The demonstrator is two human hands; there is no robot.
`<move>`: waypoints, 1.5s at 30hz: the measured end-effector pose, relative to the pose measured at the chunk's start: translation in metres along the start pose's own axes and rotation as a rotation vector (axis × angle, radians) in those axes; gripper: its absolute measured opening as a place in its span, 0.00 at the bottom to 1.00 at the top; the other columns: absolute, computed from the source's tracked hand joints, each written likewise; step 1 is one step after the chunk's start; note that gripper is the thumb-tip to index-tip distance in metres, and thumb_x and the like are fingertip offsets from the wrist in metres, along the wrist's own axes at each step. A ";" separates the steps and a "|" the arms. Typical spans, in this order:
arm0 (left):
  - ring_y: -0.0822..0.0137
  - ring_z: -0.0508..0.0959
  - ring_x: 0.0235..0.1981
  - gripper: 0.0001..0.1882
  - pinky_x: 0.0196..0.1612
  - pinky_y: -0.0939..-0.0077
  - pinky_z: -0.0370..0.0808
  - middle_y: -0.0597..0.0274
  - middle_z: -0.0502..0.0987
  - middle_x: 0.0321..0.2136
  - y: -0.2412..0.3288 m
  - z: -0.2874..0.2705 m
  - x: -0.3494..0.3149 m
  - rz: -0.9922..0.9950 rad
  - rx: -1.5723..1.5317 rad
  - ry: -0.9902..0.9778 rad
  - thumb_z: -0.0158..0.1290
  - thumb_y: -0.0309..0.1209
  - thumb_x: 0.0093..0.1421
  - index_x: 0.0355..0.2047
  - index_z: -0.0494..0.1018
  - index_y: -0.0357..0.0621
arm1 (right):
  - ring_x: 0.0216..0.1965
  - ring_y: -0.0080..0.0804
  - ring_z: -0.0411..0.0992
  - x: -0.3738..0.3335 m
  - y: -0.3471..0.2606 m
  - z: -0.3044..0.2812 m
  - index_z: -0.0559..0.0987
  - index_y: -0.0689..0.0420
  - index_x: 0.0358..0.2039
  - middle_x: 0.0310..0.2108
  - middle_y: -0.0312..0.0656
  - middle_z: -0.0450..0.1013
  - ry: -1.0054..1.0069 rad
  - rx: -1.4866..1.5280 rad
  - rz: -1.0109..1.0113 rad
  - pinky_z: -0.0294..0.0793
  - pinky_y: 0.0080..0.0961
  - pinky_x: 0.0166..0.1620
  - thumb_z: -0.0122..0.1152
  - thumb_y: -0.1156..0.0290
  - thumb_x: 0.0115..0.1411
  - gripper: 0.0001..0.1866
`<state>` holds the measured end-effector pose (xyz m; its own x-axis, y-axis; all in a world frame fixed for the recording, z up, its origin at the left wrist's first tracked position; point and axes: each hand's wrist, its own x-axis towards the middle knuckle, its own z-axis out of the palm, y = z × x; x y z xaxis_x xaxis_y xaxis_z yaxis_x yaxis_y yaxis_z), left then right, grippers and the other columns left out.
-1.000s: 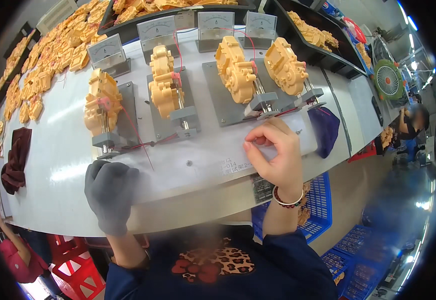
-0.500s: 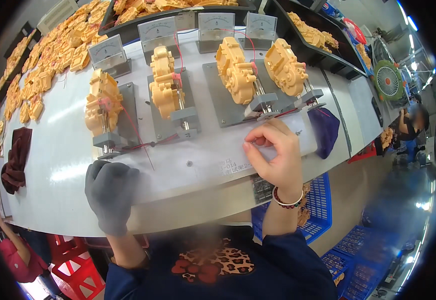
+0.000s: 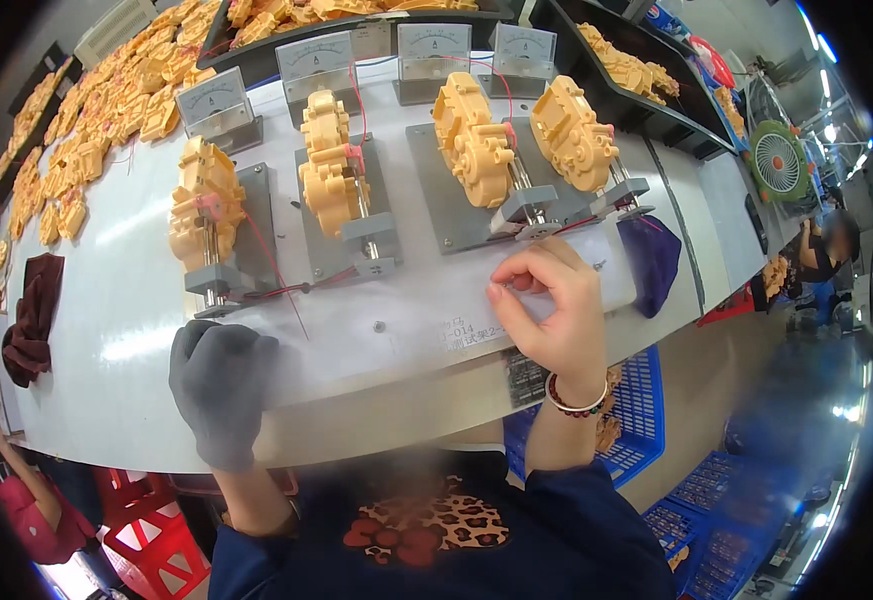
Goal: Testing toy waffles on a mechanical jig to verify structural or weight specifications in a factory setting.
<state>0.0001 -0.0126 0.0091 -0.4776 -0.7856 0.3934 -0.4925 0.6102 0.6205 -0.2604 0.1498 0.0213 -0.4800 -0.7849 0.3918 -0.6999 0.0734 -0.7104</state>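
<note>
My left hand (image 3: 221,390), in a dark grey glove, rests closed at the table's near edge, its palm side hidden and nothing seen in it. My bare right hand (image 3: 556,305) is curled over the white sheet, thumb and index tips close together with nothing visible between them. Beyond the hands, yellow plastic gearbox housings sit on grey test fixtures: the leftmost housing (image 3: 204,195) is beyond my left hand, then a second (image 3: 328,170), a third (image 3: 473,145) and a rightmost housing (image 3: 573,140). My right hand is nearest the third fixture's grey clamp block (image 3: 531,205). Red wires run beside them.
Dial meters (image 3: 321,65) stand behind the fixtures. Many yellow housings (image 3: 121,100) are heaped at far left; black bins (image 3: 646,100) hold more. A brown cloth (image 3: 33,315) lies left, a purple cloth (image 3: 648,265) right. Blue baskets (image 3: 646,400) and a green fan (image 3: 780,162) are at right.
</note>
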 end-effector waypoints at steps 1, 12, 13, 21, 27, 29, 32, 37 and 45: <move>0.71 0.67 0.24 0.07 0.28 0.78 0.65 0.63 0.66 0.23 0.000 0.000 0.000 -0.015 0.005 0.002 0.60 0.20 0.48 0.24 0.71 0.35 | 0.26 0.37 0.70 0.000 0.000 0.000 0.77 0.61 0.25 0.23 0.43 0.70 -0.002 -0.004 0.002 0.71 0.27 0.30 0.64 0.75 0.47 0.06; 0.70 0.68 0.24 0.07 0.29 0.78 0.65 0.62 0.67 0.23 -0.001 0.000 0.000 0.007 0.005 0.003 0.60 0.20 0.47 0.24 0.71 0.35 | 0.26 0.37 0.70 0.000 -0.001 0.000 0.77 0.61 0.25 0.23 0.42 0.70 -0.001 -0.001 0.005 0.71 0.27 0.30 0.64 0.75 0.47 0.05; 0.70 0.68 0.24 0.07 0.29 0.78 0.65 0.62 0.67 0.23 -0.001 0.000 0.000 0.009 0.012 0.004 0.60 0.20 0.47 0.24 0.71 0.35 | 0.26 0.37 0.70 0.000 -0.001 0.000 0.77 0.61 0.25 0.23 0.42 0.70 0.002 -0.003 0.014 0.71 0.27 0.30 0.64 0.75 0.47 0.05; 0.70 0.68 0.24 0.06 0.29 0.77 0.66 0.62 0.67 0.23 -0.002 0.001 0.000 0.009 0.018 0.004 0.60 0.20 0.47 0.24 0.72 0.35 | 0.26 0.37 0.70 0.000 0.001 0.001 0.77 0.61 0.26 0.23 0.42 0.70 -0.005 0.010 -0.031 0.71 0.27 0.30 0.64 0.75 0.47 0.06; 0.70 0.68 0.24 0.06 0.29 0.77 0.66 0.63 0.67 0.23 -0.001 0.001 0.000 0.035 0.011 0.004 0.60 0.20 0.47 0.24 0.73 0.36 | 0.26 0.37 0.70 -0.002 0.001 0.000 0.78 0.61 0.27 0.24 0.43 0.71 -0.013 -0.017 -0.030 0.71 0.28 0.30 0.64 0.75 0.46 0.06; 0.70 0.68 0.24 0.06 0.29 0.77 0.66 0.63 0.67 0.23 -0.001 0.001 -0.001 0.025 0.012 0.000 0.60 0.20 0.47 0.24 0.73 0.36 | 0.26 0.38 0.71 -0.002 0.001 0.000 0.78 0.60 0.27 0.24 0.43 0.71 -0.018 -0.019 -0.025 0.71 0.28 0.30 0.64 0.75 0.46 0.07; 0.70 0.68 0.24 0.06 0.29 0.77 0.66 0.62 0.67 0.24 -0.001 0.001 -0.001 -0.003 -0.018 0.018 0.60 0.20 0.47 0.24 0.73 0.36 | 0.26 0.38 0.71 -0.001 0.004 0.002 0.78 0.60 0.26 0.24 0.43 0.71 -0.001 0.012 -0.044 0.70 0.30 0.31 0.64 0.75 0.46 0.06; 0.70 0.68 0.24 0.06 0.29 0.77 0.66 0.63 0.67 0.24 -0.001 0.000 -0.001 0.006 0.015 0.007 0.60 0.20 0.47 0.24 0.73 0.36 | 0.28 0.41 0.71 -0.002 0.006 0.001 0.76 0.60 0.25 0.24 0.43 0.71 -0.022 -0.008 -0.062 0.71 0.31 0.33 0.64 0.76 0.46 0.05; 0.70 0.68 0.24 0.06 0.29 0.77 0.66 0.63 0.67 0.24 -0.003 0.000 -0.001 0.031 0.012 0.007 0.60 0.20 0.47 0.24 0.72 0.36 | 0.28 0.41 0.72 -0.002 0.003 0.001 0.76 0.60 0.25 0.24 0.43 0.71 -0.014 -0.006 -0.046 0.71 0.31 0.33 0.64 0.76 0.46 0.05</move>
<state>0.0020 -0.0136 0.0064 -0.4874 -0.7670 0.4173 -0.4861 0.6354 0.6000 -0.2615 0.1510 0.0180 -0.4395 -0.7962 0.4159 -0.7244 0.0404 -0.6882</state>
